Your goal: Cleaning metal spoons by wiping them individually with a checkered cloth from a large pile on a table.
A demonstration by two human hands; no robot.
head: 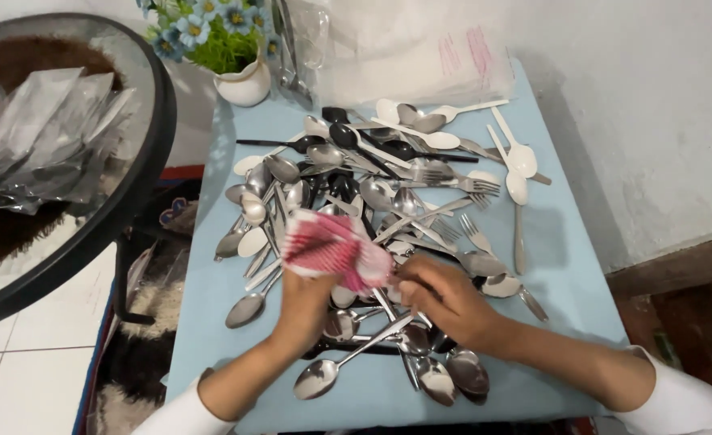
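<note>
Head view. Light blue surface [557, 266] fills the centre of the frame. On it lies a large loose heap of cutlery [372, 193]: metal spoons and forks, some black utensils, white plastic spoons toward the upper right. Nothing in the heap looks sorted or lined up.

Left hand [307, 302], lower centre, closes its grip on a red-and-white patterned cloth [336, 250], which sits bunched just above the middle of the heap. Right hand [440, 298] reaches in from the lower right, fingertips touching the cloth's right edge; whether this grip pinches the cloth or a utensil under it, I cannot tell.

Judged progress: early. Clear bags of packed utensils [49, 137] rest on a round glass table [142, 161] at upper left, so some sets appear finished; the bulk is loose.

Hard to read: the cloth is motion-blurred and covers whatever lies beneath. Both forearms are cut off at the bottom edge. A white vase of blue flowers [239, 76] and a stack of clear plastic sleeves [420, 56] sit at the top, partly cropped.
</note>
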